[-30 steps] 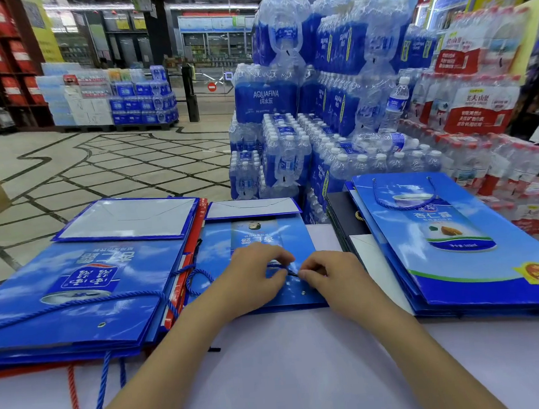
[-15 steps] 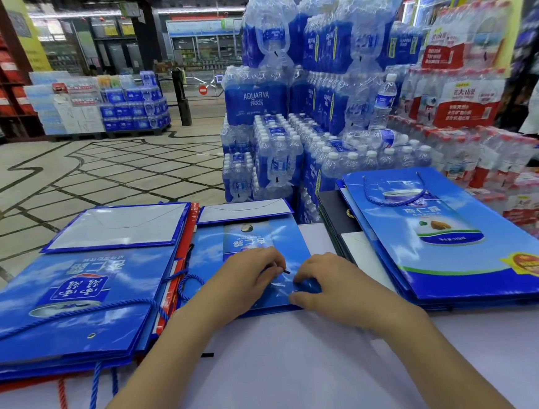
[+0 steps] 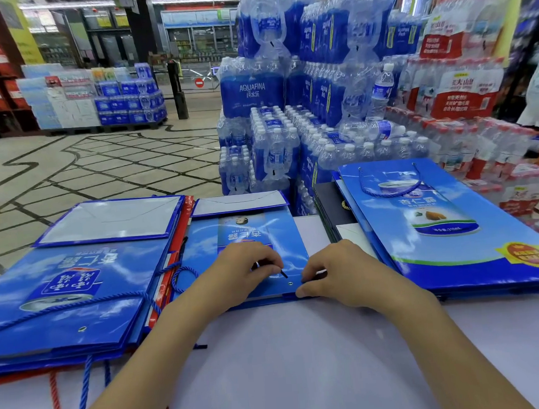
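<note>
At a white table (image 3: 274, 365) in a shop aisle, a person threads a blue cord (image 3: 183, 275) into a flat blue gift bag (image 3: 264, 233). The bag lies mid-table between a left stack of bags (image 3: 74, 284) and a right stack of bags (image 3: 441, 232), with shrink-wrapped bottled water (image 3: 285, 90) piled on the far side. The left hand (image 3: 244, 271), fingers curled, pinches the cord just behind its dark tip (image 3: 282, 272), which slants toward the metal eyelet (image 3: 290, 283) by the bag's near edge and stops just short of it. The right hand (image 3: 341, 273), fingers curled, pinches that near edge just right of the eyelet. Done well, the right hand would likely hold the panel flat and steady. The left would then aim the stiff tip squarely at the hole, gripping close to the end so the cord cannot buckle.
</note>
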A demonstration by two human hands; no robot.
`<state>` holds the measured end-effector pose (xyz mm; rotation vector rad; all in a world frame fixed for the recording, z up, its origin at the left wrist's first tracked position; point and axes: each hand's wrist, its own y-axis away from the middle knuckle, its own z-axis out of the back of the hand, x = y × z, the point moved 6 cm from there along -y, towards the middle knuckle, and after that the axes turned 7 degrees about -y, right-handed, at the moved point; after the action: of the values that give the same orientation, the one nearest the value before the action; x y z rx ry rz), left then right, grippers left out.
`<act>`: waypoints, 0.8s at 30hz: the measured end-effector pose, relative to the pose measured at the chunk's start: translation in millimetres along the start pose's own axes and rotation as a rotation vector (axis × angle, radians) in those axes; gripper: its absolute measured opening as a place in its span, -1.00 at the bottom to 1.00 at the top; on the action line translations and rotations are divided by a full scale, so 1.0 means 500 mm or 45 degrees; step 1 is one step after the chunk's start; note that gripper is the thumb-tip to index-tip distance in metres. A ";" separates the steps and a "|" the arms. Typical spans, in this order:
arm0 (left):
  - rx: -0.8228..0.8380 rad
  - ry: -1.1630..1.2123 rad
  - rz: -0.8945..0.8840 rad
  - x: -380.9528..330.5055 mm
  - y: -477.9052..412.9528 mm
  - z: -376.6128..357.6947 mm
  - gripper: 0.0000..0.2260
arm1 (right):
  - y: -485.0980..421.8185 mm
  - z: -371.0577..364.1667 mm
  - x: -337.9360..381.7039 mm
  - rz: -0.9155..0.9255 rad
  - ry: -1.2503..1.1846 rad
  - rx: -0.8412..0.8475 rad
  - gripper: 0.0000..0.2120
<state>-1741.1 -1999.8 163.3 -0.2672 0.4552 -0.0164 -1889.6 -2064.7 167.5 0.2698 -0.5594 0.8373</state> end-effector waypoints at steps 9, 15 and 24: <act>0.059 -0.098 -0.102 -0.011 0.002 -0.017 -0.90 | 0.003 0.003 0.004 0.025 0.010 -0.012 -0.78; 0.060 -0.072 -0.135 -0.026 0.005 -0.021 -0.84 | 0.005 0.009 0.009 0.066 -0.027 -0.086 -0.81; 0.092 0.065 -0.036 -0.007 0.012 0.001 -0.73 | 0.005 0.028 0.013 0.141 -0.070 -0.295 -0.80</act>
<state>-1744.3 -1993.5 163.7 -0.2025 0.5002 -0.0674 -1893.2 -2065.1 182.9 0.0502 -0.7217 0.8652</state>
